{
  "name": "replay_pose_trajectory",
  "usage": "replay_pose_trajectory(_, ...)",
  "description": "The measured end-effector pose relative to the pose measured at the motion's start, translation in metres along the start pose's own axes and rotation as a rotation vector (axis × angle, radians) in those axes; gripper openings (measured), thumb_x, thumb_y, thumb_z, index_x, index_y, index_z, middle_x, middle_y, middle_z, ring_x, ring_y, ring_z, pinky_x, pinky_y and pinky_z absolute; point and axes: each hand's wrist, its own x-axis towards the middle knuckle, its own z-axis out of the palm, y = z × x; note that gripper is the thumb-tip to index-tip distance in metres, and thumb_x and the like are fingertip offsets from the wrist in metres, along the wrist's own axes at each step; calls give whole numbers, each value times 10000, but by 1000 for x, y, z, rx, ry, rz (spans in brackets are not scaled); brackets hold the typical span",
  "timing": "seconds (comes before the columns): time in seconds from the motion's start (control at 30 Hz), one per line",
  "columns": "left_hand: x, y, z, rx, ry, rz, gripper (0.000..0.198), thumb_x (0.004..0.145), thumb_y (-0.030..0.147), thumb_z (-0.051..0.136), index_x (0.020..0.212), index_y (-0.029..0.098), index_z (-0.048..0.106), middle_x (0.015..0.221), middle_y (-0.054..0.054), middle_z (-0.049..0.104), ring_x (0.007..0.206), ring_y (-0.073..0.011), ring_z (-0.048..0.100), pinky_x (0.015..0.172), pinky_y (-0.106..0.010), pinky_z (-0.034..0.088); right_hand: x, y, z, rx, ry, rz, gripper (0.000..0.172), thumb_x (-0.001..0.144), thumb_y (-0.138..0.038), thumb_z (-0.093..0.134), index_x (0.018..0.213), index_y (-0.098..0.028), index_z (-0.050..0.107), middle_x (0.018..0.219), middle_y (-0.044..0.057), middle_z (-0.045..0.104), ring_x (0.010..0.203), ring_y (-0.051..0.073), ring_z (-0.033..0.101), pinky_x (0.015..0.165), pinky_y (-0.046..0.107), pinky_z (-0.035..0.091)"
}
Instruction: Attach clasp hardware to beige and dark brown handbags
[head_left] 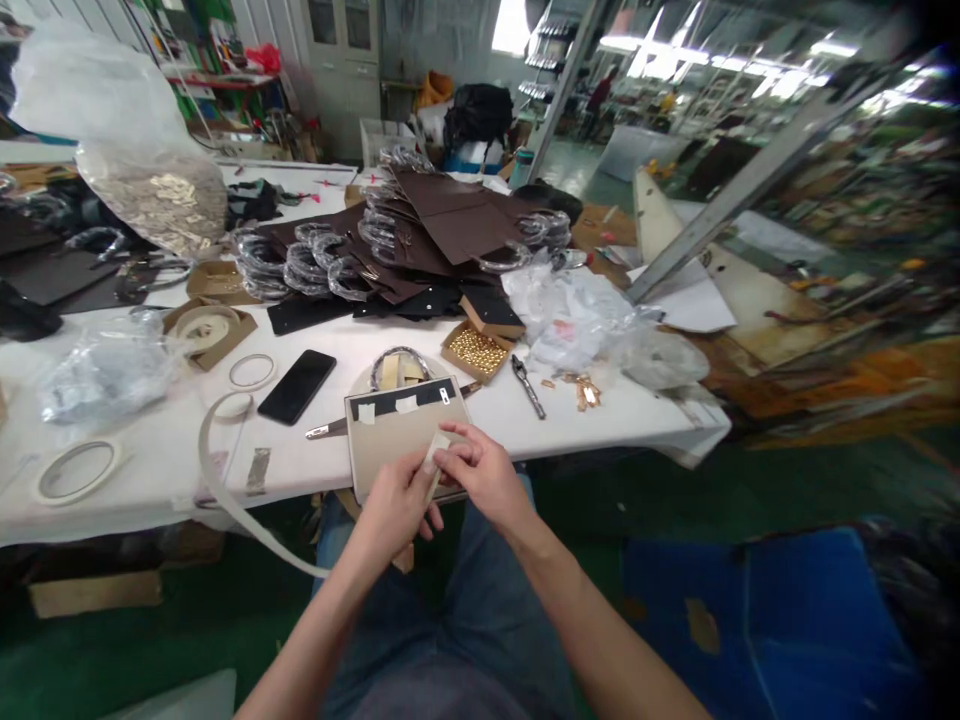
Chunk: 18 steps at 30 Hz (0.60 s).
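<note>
A short cream strip of tape [433, 462] is pinched between the fingers of my left hand [396, 505] and my right hand [486, 474], which meet at the table's front edge. Both hands are closed. Under and behind them lies a beige bag panel [379, 445] with a black band [386, 408] along its far side. Two small tape pieces [406, 404] and a metal fitting [445, 396] are on that band. Past the panel, a wrapped handle loop [400, 352] sticks up. My hands hide the panel's near right corner.
A phone [298, 387], a tape roll [76, 472] and a long hanging cream strip [214, 470] lie left. A box of gold studs [477, 350], a punch-like metal tool [528, 386] and plastic bags [574, 310] are right. Dark brown panels [457, 215] pile up behind.
</note>
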Motion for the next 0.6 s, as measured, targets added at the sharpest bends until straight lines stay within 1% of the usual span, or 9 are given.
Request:
replay_pose_trajectory(0.07, 7, 5, 3, 3, -14, -4, 562, 1062, 667, 551, 1063, 143, 753, 629, -29, 677, 428, -176, 615, 396, -234, 436, 7, -2, -15, -157, 64, -44, 638, 932, -578, 891, 1407, -196, 706, 809, 3, 737, 705, 199, 649, 686, 319, 546)
replay_pose_trajectory(0.1, 10, 7, 5, 2, -2, -11, 565, 1057, 671, 559, 1003, 145, 757, 590, -25, 659, 404, -166, 587, 389, -228, 411, 11, -3, -22, -239, 108, -79, 604, 915, -565, 907, 1362, -195, 739, 836, 17, 752, 722, 201, 647, 699, 321, 543)
replay_pose_trajectory(0.17, 16, 9, 9, 7, 24, -28, 564, 1055, 666, 575, 898, 154, 752, 524, -18, 623, 382, -146, 543, 395, -212, 375, 21, -4, -34, -341, 156, -139, 511, 877, -540, 939, 1226, -191, 805, 887, 37, 772, 759, 201, 643, 726, 320, 535)
replay_pose_trajectory(0.27, 26, 6, 17, -3, 52, -61, 553, 1056, 634, 601, 769, 172, 704, 464, -16, 581, 369, -130, 507, 410, -203, 360, 35, -6, -46, -334, 91, -147, 374, 896, -539, 909, 1005, -187, 849, 878, 42, 779, 767, 201, 643, 722, 316, 515)
replay_pose_trajectory(0.33, 35, 2, 21, -38, 108, -72, 544, 1044, 631, 627, 729, 189, 660, 493, -23, 610, 376, -135, 527, 404, -209, 364, 44, -7, -50, -349, 92, -166, 334, 942, -522, 863, 935, -189, 860, 853, 43, 786, 764, 208, 657, 729, 323, 512)
replay_pose_trajectory(0.4, 46, -2, 25, -73, 195, -66, 541, 1034, 641, 644, 717, 204, 622, 524, -24, 632, 386, -143, 554, 397, -214, 370, 55, -9, -52, -413, 134, -234, 285, 990, -476, 813, 981, -200, 884, 904, 52, 812, 810, 227, 696, 779, 341, 533)
replay_pose_trajectory(0.5, 63, -4, 31, -94, 311, -38, 531, 1038, 648, 652, 739, 211, 602, 548, -19, 642, 394, -151, 584, 397, -215, 382, 74, -14, -54, -564, 164, -393, 216, 1041, -368, 743, 1065, -224, 902, 1061, 73, 836, 982, 261, 751, 906, 370, 558)
replay_pose_trajectory(0.53, 68, -3, 33, -92, 329, -32, 532, 1045, 651, 646, 752, 210, 604, 547, -18, 640, 394, -152, 589, 400, -214, 385, 82, -16, -54, -620, 165, -435, 200, 1045, -332, 734, 1076, -233, 905, 1086, 77, 834, 1015, 265, 754, 932, 376, 560)
replay_pose_trajectory(0.6, 76, -3, 36, -88, 333, -27, 535, 1064, 658, 625, 777, 206, 606, 546, -20, 641, 395, -158, 604, 401, -212, 395, 95, -19, -54, -726, 158, -476, 189, 1046, -278, 730, 1093, -247, 911, 1081, 82, 826, 1016, 266, 752, 946, 385, 564)
